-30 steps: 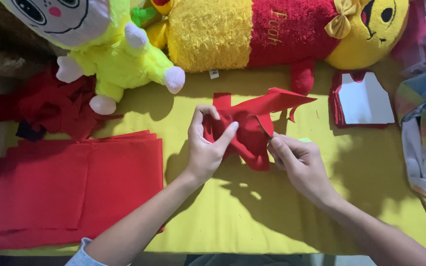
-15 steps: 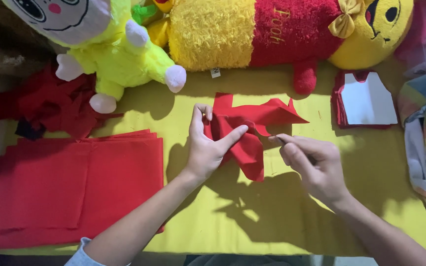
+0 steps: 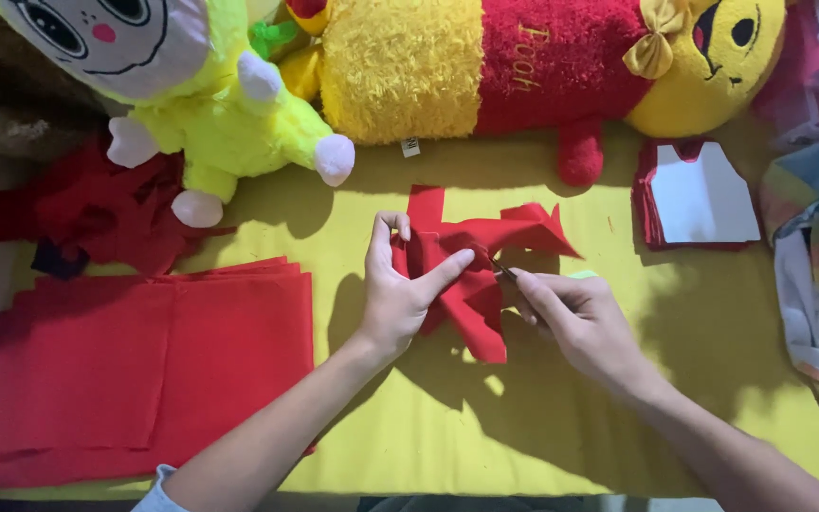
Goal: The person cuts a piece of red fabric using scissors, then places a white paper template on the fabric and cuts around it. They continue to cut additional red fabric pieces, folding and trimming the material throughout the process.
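Scissors mostly hidden by hands

A small white sewn-in label hangs from the lower edge of the long yellow-and-red plush toy, upper middle of the frame, just above the yellow cloth. Its print is too small to tell. No packages, signs or screens show.

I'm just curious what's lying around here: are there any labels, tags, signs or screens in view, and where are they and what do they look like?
Sewn-in tag: small white rectangle with dark print, hanging at the lower edge of the yellow-and-red plush bolster at the top of the table.
Embroidered lettering: gold stitching on the bolster's red middle band.
No packages, signs or screens show.
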